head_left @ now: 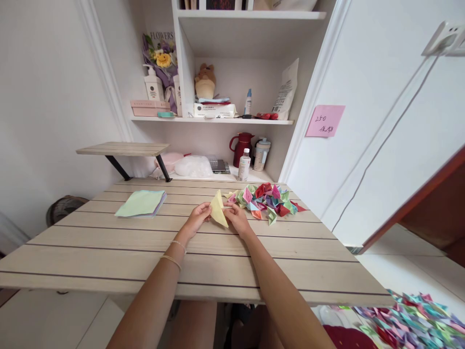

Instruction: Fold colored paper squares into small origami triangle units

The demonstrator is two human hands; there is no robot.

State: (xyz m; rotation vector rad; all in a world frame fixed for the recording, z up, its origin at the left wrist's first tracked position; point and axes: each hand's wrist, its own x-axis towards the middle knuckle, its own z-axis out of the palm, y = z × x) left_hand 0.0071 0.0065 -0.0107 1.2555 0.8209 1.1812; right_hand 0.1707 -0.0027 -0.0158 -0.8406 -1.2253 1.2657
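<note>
A sheet of yellow paper (218, 210), folded into a pointed shape, is held up just above the table between my two hands. My left hand (198, 218) pinches its left edge. On the other side, the fingers of my right hand (236, 217) close on its right edge. Just beyond my right hand lies a pile of folded paper pieces (265, 198) in red, pink, green, purple and other colours. To the left of my hands rests a stack of square paper sheets (141, 203), pale green on top.
The wooden table (174, 271) carries a small raised shelf (123, 149) at back left. A white-capped bottle (244, 166) and a dark red jug (242, 145) stand behind the paper pile. More folded pieces (417, 320) are heaped at lower right, below table level.
</note>
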